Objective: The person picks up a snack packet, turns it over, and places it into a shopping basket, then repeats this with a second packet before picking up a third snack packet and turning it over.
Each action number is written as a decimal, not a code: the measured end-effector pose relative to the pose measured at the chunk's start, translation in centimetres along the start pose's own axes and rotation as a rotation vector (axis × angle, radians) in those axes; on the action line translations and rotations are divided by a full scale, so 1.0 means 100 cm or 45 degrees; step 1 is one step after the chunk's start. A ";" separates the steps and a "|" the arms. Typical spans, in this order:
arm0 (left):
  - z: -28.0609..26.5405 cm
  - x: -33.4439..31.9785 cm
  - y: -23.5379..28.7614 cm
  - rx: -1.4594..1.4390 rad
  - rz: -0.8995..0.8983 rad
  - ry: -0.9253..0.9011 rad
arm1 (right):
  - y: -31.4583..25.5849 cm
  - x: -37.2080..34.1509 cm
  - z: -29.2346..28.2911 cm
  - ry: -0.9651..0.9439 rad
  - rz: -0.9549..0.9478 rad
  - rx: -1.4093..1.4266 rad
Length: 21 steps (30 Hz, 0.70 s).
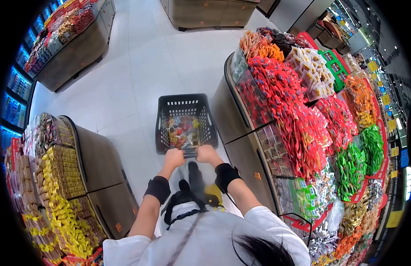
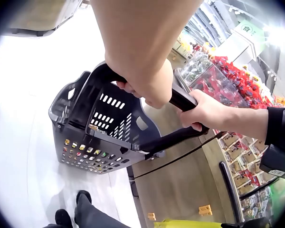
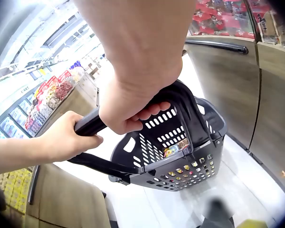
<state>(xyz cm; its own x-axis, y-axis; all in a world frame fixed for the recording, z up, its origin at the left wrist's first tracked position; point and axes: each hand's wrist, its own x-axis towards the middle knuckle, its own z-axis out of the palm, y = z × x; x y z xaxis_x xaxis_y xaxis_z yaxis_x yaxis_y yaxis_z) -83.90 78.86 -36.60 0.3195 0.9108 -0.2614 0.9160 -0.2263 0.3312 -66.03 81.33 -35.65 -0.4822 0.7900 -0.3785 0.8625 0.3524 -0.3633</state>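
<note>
1. Black plastic handle bar (image 1: 190,153): the person's bare left grip (image 1: 174,158) and bare right grip (image 1: 207,154) are both curled round it, side by side.
2. To guide it well, hold the bar level and share the pull evenly; one stronger side would probably twist the load.
3. Mind the wood-panelled display cabinet (image 1: 247,162) at 3 o'clock, close beside; its grey-brown counterpart (image 1: 99,146) at 9 o'clock leaves more room.
4. From the grips, the black, slotted plastic basket (image 1: 182,97) lies just beyond at 12 o'clock, joined by the handle, with multicoloured small packets (image 1: 183,131) inside.
</note>
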 end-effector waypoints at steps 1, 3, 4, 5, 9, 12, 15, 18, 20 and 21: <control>-0.006 0.011 -0.003 0.002 0.007 0.009 | 0.001 0.010 -0.009 0.010 0.008 -0.007; -0.015 0.036 -0.012 0.007 0.017 0.025 | 0.007 0.030 -0.025 0.014 0.022 -0.032; -0.017 0.051 -0.017 0.027 0.042 0.048 | 0.012 0.042 -0.033 0.011 0.026 -0.044; -0.020 0.064 -0.021 0.031 0.062 0.065 | 0.017 0.054 -0.040 0.012 0.028 -0.055; -0.029 0.123 -0.040 0.067 0.110 0.045 | 0.046 0.106 -0.054 0.078 0.033 -0.059; -0.046 0.170 -0.056 0.088 0.096 -0.028 | 0.061 0.145 -0.075 0.113 0.024 -0.031; -0.061 0.209 -0.068 0.084 0.106 -0.024 | 0.072 0.173 -0.095 0.110 0.027 0.038; -0.081 0.249 -0.083 0.103 0.148 -0.038 | 0.082 0.208 -0.118 0.097 0.062 0.066; -0.090 0.271 -0.089 0.101 0.166 -0.059 | 0.090 0.229 -0.125 0.104 0.043 0.063; -0.095 0.284 -0.094 0.095 0.188 -0.050 | 0.096 0.240 -0.132 0.111 0.037 0.056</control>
<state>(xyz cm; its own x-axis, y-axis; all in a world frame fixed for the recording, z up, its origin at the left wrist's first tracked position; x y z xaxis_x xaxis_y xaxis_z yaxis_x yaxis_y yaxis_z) -85.76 110.15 -38.57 0.4601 0.8519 -0.2502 0.8733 -0.3835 0.3005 -67.32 110.30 -37.03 -0.4405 0.8408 -0.3147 0.8672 0.3079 -0.3914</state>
